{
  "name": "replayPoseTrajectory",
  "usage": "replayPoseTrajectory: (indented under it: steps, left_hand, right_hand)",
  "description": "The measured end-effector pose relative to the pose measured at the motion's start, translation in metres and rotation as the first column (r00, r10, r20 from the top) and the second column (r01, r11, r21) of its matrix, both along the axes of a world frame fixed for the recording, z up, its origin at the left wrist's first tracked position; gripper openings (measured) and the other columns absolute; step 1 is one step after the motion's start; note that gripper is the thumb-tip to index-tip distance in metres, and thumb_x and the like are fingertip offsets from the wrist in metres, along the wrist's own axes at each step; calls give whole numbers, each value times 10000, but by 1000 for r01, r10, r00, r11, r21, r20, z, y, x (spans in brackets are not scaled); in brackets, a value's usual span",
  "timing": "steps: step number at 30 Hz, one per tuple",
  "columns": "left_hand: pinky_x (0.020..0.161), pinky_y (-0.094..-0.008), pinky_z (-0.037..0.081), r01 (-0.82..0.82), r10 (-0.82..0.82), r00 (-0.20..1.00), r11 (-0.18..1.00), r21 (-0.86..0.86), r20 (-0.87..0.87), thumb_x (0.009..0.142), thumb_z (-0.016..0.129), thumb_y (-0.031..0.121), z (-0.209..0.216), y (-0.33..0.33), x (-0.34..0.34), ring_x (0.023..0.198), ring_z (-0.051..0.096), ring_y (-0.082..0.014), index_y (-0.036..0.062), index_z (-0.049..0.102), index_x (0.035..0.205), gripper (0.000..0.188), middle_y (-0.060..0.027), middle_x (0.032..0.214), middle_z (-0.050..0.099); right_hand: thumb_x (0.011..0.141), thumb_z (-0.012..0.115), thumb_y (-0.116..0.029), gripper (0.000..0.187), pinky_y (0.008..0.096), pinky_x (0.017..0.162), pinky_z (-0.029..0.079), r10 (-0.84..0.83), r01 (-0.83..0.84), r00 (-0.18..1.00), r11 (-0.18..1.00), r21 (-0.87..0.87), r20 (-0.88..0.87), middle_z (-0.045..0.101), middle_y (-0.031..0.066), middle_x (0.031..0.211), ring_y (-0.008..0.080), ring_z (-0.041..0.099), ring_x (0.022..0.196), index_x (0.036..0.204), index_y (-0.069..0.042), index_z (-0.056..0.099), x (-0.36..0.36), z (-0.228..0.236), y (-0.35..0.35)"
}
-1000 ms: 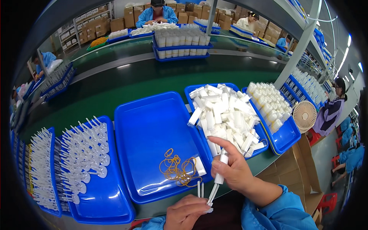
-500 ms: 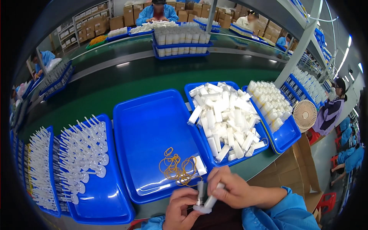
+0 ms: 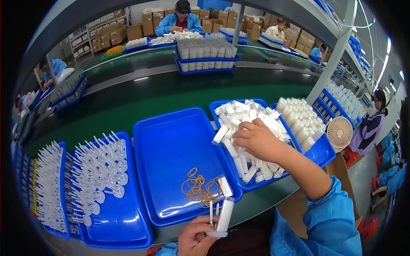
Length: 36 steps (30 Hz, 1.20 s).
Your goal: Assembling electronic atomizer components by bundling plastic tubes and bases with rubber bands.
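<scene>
Low at the front edge, my left hand (image 3: pixel 197 238) grips a clear plastic stand (image 3: pixel 217 234) by its flat base. Thin posts rise from that base, and beside them stands a white plastic tube (image 3: pixel 225 215). My right hand (image 3: pixel 258 138) reaches over a heap of white tubes (image 3: pixel 252 164) piled in a blue tray, its fingers bent and spread, tips touching the heap. In the wide blue tray (image 3: pixel 179 149) at the centre lie tangled yellow rubber bands (image 3: pixel 198 187) and one white piece (image 3: pixel 225 186).
Clear stemmed plastic parts (image 3: pixel 100 166) stand in rows in blue trays on the left. Capped white containers (image 3: pixel 301 121) fill a tray at the right, near a round fan (image 3: pixel 340 132). Behind runs a green conveyor belt (image 3: pixel 171 91); other people sit at work across it.
My right hand has left the stand and moved up and right to the heap of tubes. A white tube now stands upright on the stand in my left hand.
</scene>
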State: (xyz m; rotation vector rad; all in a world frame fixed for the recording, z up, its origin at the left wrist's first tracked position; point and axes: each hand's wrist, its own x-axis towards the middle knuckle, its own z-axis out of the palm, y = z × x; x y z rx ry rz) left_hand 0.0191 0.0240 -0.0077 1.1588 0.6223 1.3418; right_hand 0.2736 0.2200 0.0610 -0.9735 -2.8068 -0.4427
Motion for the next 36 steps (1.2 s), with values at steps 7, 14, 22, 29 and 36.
replayPoseTrajectory:
  steps: [7,14,22,29,36]
  left_hand:
    - [687,-267,476,-97,88,984,994,-53,-158,754,627,-62,25,8,-5,787,596,-189,-18,654,856,114,-120,851,616]
    - [709,-297,455,-135,181,948,974,184,-261,757,630,-21,21,15,4,797,590,-232,19,669,831,93,-106,849,621]
    - [691,-306,456,-58,138,953,957,283,-271,753,628,-26,24,19,3,780,585,-237,37,669,841,116,-99,824,616]
    - [694,-322,453,-15,87,942,976,216,-325,777,596,-24,21,20,1,736,586,-240,26,664,836,103,-95,807,617]
    - [681,-342,451,103,22,961,894,435,-274,722,623,-54,17,24,2,707,573,-244,26,661,824,135,-98,825,604]
  right_hand:
    - [806,622,-167,234,329,692,426,-268,80,877,900,-429,-400,589,86,816,237,560,854,995,-49,550,-21,8,-43]
    - [817,618,-69,200,250,641,452,-293,-374,653,676,-635,-698,560,75,855,170,558,711,995,8,570,-44,10,-86]
    - [800,637,-23,352,188,534,382,-884,-777,258,50,-628,-390,555,29,859,46,490,651,1126,-32,506,-47,-4,-97]
    - [875,571,-155,144,240,573,404,-475,-326,705,443,-835,-527,545,24,850,93,528,730,917,-52,480,-41,10,-97]
    - [868,583,-219,197,247,658,387,-502,-409,748,166,-897,-434,533,31,814,85,487,762,916,-55,486,-30,16,-100]
